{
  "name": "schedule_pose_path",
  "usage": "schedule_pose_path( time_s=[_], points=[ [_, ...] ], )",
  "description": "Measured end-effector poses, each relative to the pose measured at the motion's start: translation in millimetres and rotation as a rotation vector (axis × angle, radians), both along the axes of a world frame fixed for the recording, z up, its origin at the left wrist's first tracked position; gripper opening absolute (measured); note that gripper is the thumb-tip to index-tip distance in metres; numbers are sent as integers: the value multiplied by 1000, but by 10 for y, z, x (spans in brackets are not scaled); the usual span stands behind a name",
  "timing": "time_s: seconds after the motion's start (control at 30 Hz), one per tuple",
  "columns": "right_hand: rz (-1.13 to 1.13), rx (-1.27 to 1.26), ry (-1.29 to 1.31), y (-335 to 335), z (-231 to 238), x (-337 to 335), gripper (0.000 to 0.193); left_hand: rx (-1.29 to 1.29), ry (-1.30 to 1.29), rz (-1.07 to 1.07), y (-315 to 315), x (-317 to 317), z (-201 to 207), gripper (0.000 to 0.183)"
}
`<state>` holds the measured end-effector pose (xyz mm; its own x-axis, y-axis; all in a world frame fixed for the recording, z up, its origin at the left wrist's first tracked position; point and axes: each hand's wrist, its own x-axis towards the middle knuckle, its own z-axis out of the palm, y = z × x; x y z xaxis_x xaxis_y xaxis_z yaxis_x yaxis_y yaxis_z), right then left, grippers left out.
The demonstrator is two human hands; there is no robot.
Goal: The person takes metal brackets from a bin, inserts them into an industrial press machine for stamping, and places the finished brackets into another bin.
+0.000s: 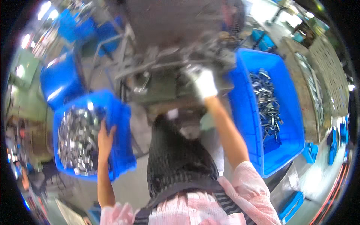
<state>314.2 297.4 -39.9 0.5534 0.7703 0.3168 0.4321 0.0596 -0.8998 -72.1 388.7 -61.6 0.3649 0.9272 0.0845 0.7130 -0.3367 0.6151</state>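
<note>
Left side: one blue plastic container [62, 80], glossy; further blue containers [88, 30] beyond it, blurred; one pale green cabinet [27, 71] near the rim; bright lamps [44, 10] above. Right side: one pale panel [330, 73] with rows of holes; one small blue bin [310, 152] below it; one blue tray [292, 208] lower down, on the grey floor [315, 183]; orange-red rails [339, 180] along the rim.
</note>
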Motion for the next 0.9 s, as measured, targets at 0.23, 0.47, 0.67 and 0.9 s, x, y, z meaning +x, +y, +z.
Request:
schedule_pose_path(
  time_s=[0.23, 0.47, 0.67, 0.9],
  points=[
    [-413, -111, -5, -1175, 517, 1025, 22, 654, 140, 435, -543, -1257, 499, 50],
    [-261, -236, -322, -1760, 536, 932, 38, 716, 84, 564, -1140, -1783, -62, 48],
    [864, -504, 390, -659, -366, -1410, 51, 712, 244, 308, -1490, -1058, -5, 36],
    [905, -295, 1216, 217, -1332, -2214, 35, 450, -285, 804, -1891, -938, -627, 50]
  ],
)
